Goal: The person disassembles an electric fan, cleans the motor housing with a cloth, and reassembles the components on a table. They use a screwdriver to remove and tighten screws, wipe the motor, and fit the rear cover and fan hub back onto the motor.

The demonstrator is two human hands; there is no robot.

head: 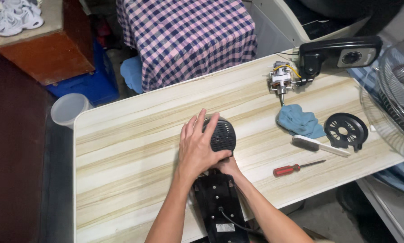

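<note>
We see the left hand (196, 146) spread flat over a black vented motor cover (220, 134), fingers wide across its left side and top, pressing on it near the middle of the pale wood-grain table (121, 153). The right hand (229, 165) is mostly hidden beneath the left; it sits just under the cover's near edge, and we cannot tell how its fingers close. Just nearer than the hands lies a black fan base (220, 202) with a cable coming out of it, hanging over the table's near edge. To the right, well apart from the hands, lie a red-handled screwdriver (296, 168), a white brush (319, 146), a crumpled blue cloth (300, 121) and a round black plastic grille piece (345, 130). At the far right a bare motor with copper windings (280, 81) is joined to a black fan housing (339, 54). A wire fan guard (393, 96) overhangs the table's right end.
</note>
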